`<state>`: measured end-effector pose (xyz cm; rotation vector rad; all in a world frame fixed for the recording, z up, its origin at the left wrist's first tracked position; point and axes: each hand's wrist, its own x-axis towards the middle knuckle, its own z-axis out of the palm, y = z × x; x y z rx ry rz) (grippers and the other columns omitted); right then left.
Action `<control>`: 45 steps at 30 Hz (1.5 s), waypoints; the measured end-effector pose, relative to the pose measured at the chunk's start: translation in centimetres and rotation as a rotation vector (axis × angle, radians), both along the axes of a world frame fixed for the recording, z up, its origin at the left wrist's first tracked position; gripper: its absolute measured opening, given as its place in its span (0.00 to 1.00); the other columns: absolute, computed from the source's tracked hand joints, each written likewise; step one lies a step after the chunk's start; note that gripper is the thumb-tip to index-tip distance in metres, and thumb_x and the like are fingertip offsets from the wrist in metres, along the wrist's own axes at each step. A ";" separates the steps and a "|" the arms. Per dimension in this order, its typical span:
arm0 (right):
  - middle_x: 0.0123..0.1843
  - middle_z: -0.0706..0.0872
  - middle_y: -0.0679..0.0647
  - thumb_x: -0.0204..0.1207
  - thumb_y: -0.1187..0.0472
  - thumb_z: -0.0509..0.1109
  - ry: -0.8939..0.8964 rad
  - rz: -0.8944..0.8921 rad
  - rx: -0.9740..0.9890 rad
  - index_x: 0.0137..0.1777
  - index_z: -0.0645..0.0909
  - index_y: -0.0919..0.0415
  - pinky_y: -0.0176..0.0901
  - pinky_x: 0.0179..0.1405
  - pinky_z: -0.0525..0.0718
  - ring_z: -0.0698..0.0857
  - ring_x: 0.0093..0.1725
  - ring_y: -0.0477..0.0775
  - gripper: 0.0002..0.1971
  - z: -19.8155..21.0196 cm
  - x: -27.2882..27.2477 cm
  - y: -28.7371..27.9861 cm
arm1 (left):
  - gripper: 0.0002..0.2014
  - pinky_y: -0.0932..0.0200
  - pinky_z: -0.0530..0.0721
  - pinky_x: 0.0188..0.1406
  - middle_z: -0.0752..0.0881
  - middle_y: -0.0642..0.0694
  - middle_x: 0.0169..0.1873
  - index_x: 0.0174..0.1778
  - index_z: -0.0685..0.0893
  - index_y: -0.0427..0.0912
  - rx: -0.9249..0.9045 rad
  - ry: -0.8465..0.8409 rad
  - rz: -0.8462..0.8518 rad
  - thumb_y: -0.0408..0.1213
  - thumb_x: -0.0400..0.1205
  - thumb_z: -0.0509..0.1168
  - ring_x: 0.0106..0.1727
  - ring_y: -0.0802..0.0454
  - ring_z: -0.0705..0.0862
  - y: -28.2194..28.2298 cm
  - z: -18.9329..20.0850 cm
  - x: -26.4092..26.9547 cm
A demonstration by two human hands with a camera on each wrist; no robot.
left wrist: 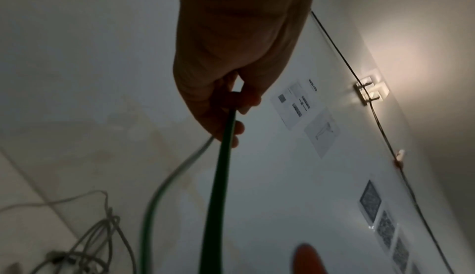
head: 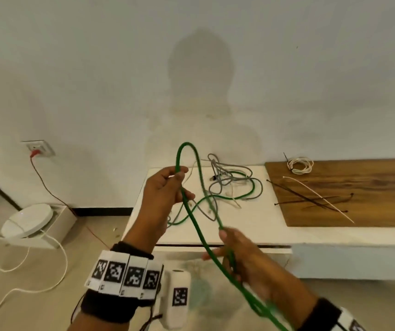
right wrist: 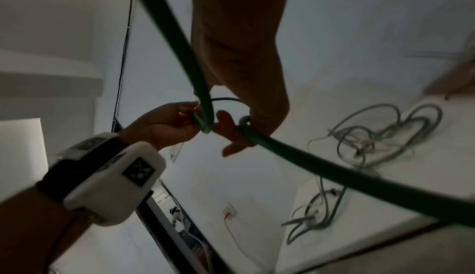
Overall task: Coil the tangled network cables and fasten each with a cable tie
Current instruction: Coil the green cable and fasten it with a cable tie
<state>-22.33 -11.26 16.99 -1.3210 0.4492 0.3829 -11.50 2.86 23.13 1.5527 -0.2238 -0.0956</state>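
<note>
My left hand [head: 181, 185] is raised over the white table [head: 251, 225] and pinches the green network cable [head: 198, 232] between thumb and fingers, with a loop arching above it. Nearer to me and lower, my right hand [head: 230, 249] holds the same cable, which runs through its curled fingers. The left wrist view has the left hand [left wrist: 231, 103] gripping the green cable [left wrist: 218, 177]. Seen from the right wrist, the right hand [right wrist: 241, 130] has the cable [right wrist: 334, 172] across its fingers. The rest of the green cable lies tangled with grey cables [head: 234, 185] on the table.
On the wooden board [head: 359, 187] at the right lie a coiled white cable [head: 299, 165] fastened with a black tie and several loose black and white cable ties [head: 318, 199]. A wall socket [head: 39, 149] with a red lead and a white round device [head: 28, 220] are at the left, by the floor.
</note>
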 end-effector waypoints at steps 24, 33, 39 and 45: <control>0.52 0.89 0.62 0.82 0.67 0.62 -0.269 -0.206 0.023 0.64 0.73 0.53 0.40 0.30 0.80 0.83 0.35 0.51 0.13 0.7 2.1 -0.5 | 0.13 0.65 0.69 0.21 0.91 0.40 0.40 0.52 0.81 0.35 0.285 0.385 -0.368 0.28 0.87 0.50 0.15 0.60 0.74 2.1 -7.2 -11.2; 0.68 0.79 0.59 0.80 0.69 0.65 -0.063 -0.361 -0.241 0.77 0.63 0.58 0.48 0.42 0.84 0.83 0.51 0.58 0.27 -3.8 0.7 -4.4 | 0.15 0.69 0.61 0.15 0.69 0.47 0.18 0.49 0.87 0.37 0.143 0.144 -0.163 0.35 0.85 0.55 0.18 0.58 0.63 5.1 -5.2 -8.4; 0.84 0.49 0.62 0.75 0.51 0.72 0.017 -0.108 -0.824 0.82 0.54 0.52 0.59 0.77 0.58 0.48 0.82 0.65 0.40 -5.4 0.0 -4.0 | 0.20 0.66 0.71 0.19 0.68 0.47 0.18 0.53 0.85 0.36 0.019 0.117 -0.200 0.46 0.78 0.55 0.19 0.54 0.69 4.8 -4.3 -8.8; 0.81 0.57 0.37 0.78 0.61 0.68 -0.455 0.044 -0.860 0.63 0.74 0.29 0.54 0.82 0.49 0.39 0.82 0.46 0.23 -3.9 -0.5 -1.6 | 0.18 0.63 0.68 0.16 0.68 0.44 0.18 0.52 0.86 0.42 -0.120 0.164 -0.260 0.47 0.80 0.56 0.16 0.53 0.68 4.0 -3.6 -9.6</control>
